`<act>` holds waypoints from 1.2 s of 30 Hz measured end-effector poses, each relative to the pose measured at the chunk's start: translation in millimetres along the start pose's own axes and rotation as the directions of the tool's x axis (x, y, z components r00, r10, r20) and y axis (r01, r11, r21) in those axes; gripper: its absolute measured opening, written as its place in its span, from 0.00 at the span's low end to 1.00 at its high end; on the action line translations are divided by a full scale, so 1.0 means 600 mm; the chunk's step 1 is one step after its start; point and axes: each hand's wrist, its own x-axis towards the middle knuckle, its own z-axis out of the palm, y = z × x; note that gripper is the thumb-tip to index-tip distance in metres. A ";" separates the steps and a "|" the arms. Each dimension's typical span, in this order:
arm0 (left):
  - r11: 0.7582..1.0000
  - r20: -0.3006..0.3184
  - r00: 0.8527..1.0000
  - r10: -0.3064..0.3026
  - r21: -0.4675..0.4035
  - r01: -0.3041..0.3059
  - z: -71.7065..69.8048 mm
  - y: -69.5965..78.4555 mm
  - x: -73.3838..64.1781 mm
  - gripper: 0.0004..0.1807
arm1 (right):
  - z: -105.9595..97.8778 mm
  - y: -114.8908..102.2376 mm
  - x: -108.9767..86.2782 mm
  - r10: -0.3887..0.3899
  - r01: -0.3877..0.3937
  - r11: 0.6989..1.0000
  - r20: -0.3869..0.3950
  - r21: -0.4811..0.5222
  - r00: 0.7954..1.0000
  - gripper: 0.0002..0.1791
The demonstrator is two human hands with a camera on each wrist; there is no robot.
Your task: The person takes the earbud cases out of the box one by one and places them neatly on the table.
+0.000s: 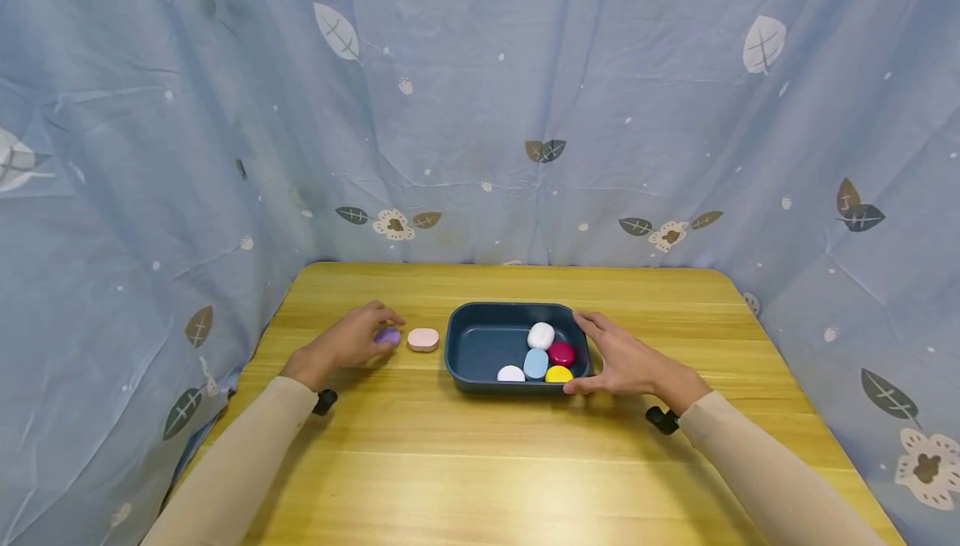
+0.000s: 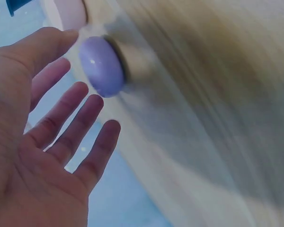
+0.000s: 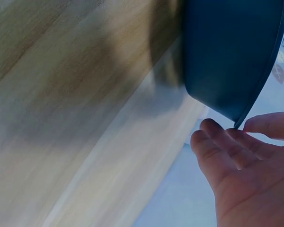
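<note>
In the head view my left hand (image 1: 360,336) is at a purple smooth oval piece (image 1: 387,335), with the fingers loosely bent around its far and near sides. The left wrist view shows the thumb and fingers spread apart beside the purple piece (image 2: 102,66), not closed on it. A pale pink oval piece (image 1: 423,340) lies just right of it. My right hand (image 1: 618,360) rests against the right end of a dark blue rectangular tray (image 1: 468,383), thumb at the near corner and fingers at the far corner. The right wrist view shows fingertips at the tray's rim (image 3: 236,124).
Inside the tray's right half lie several rounded pieces: white (image 1: 541,336), dark red (image 1: 562,353), light blue (image 1: 536,364), yellow (image 1: 558,374) and another white one (image 1: 511,373). The wooden table (image 1: 480,471) has a blue patterned curtain (image 1: 480,112) around its back and sides.
</note>
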 end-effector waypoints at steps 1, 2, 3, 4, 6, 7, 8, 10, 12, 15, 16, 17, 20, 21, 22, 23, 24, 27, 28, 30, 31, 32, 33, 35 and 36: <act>1.000 -0.005 1.000 0.000 -0.006 0.000 -0.002 0.004 -0.001 0.21 | -0.001 0.001 0.000 -0.006 0.006 1.000 -0.001 0.000 1.000 0.77; 1.000 -0.011 1.000 0.001 -0.016 -0.001 -0.005 0.009 -0.001 0.21 | -0.002 0.001 0.000 -0.013 0.013 1.000 -0.003 0.000 1.000 0.76; 1.000 -0.017 1.000 -0.001 -0.020 0.000 -0.008 0.014 0.000 0.22 | -0.004 0.001 0.000 -0.018 0.018 1.000 -0.005 0.001 1.000 0.76; 1.000 -0.025 1.000 0.006 -0.019 -0.007 -0.011 0.019 0.001 0.22 | -0.005 0.002 0.000 -0.023 0.023 1.000 -0.007 0.001 1.000 0.76; 1.000 -0.040 0.999 0.028 -0.006 -0.028 -0.017 0.034 0.005 0.24 | -0.007 0.003 0.000 -0.030 0.030 1.000 -0.011 0.004 0.999 0.75; 0.999 -0.046 0.998 0.042 0.007 -0.042 -0.020 0.042 0.008 0.24 | -0.008 0.003 0.000 -0.031 0.031 1.000 -0.012 0.004 0.999 0.75; 0.998 -0.050 0.997 0.055 0.016 -0.054 -0.022 0.051 0.011 0.25 | -0.009 0.004 0.000 -0.032 0.032 0.999 -0.011 0.003 0.999 0.75; 0.996 -0.057 0.995 0.076 0.042 -0.073 -0.026 0.069 0.017 0.27 | -0.009 0.005 0.000 -0.030 0.030 1.000 -0.007 0.005 1.000 0.75; 0.995 -0.057 0.994 0.089 0.052 -0.086 -0.030 0.090 0.022 0.28 | -0.009 0.006 0.000 -0.028 0.028 1.000 -0.002 0.008 1.000 0.74; 0.992 -0.055 0.992 0.114 0.059 -0.111 -0.035 0.120 0.032 0.29 | -0.011 0.007 0.001 -0.024 0.024 1.000 0.003 0.015 1.000 0.75; 0.991 -0.052 0.991 0.125 0.060 -0.122 -0.037 0.131 0.036 0.30 | -0.012 0.006 0.002 -0.023 0.023 1.000 0.005 0.015 1.000 0.75; 0.989 -0.049 0.989 0.139 0.062 -0.136 -0.038 0.141 0.040 0.30 | -0.013 0.006 0.003 -0.020 0.020 1.000 0.006 0.015 1.000 0.75; 0.979 -0.038 0.983 0.182 0.095 -0.177 -0.039 0.168 0.056 0.31 | -0.015 0.005 0.005 -0.016 0.016 1.000 0.006 0.014 1.000 0.74; 0.975 -0.032 0.980 0.198 0.112 -0.193 -0.039 0.177 0.061 0.31 | -0.016 0.005 0.006 -0.016 0.016 1.000 0.005 0.012 1.000 0.74; 0.970 -0.025 0.977 0.212 0.128 -0.207 -0.038 0.185 0.066 0.31 | -0.016 0.005 0.007 -0.015 0.015 1.000 0.005 0.011 1.000 0.74; 0.964 -0.015 0.974 0.227 0.144 -0.222 -0.037 0.194 0.072 0.32 | -0.016 0.005 0.007 -0.014 0.014 1.000 0.004 0.012 1.000 0.74; 0.958 -0.004 0.970 0.244 0.158 -0.240 -0.035 0.202 0.078 0.32 | -0.016 0.005 0.008 -0.016 0.016 1.000 0.003 0.011 1.000 0.74; 0.942 0.041 0.959 0.282 0.176 -0.285 -0.030 0.229 0.095 0.32 | -0.015 0.005 0.008 -0.021 0.021 1.000 0.002 0.009 1.000 0.74; 0.939 0.058 0.954 0.293 0.170 -0.298 -0.028 0.238 0.101 0.32 | -0.015 0.005 0.008 -0.019 0.019 1.000 0.003 0.012 1.000 0.75; 0.934 0.092 0.944 0.315 0.145 -0.326 -0.022 0.256 0.113 0.32 | -0.013 0.006 0.008 -0.017 0.017 1.000 0.006 0.014 1.000 0.75; 0.932 0.110 0.939 0.325 0.131 -0.338 -0.019 0.265 0.120 0.32 | -0.011 0.007 0.008 -0.016 0.016 1.000 0.008 0.012 1.000 0.75; 0.930 0.128 0.934 0.334 0.116 -0.348 -0.014 0.273 0.126 0.32 | -0.010 0.008 0.008 -0.014 0.014 1.000 0.010 0.012 1.000 0.75; 0.927 0.144 0.928 0.342 0.111 -0.359 -0.009 0.280 0.133 0.32 | -0.009 0.008 0.008 -0.011 0.011 1.000 0.012 0.013 1.000 0.75; 0.920 0.172 0.918 0.359 0.104 -0.379 0.002 0.293 0.147 0.32 | -0.007 0.008 0.008 -0.009 0.009 1.000 0.015 0.014 1.000 0.75; 0.916 0.186 0.913 0.363 0.108 -0.386 0.009 0.298 0.153 0.32 | -0.006 0.008 0.007 -0.009 0.009 1.000 0.017 0.015 1.000 0.75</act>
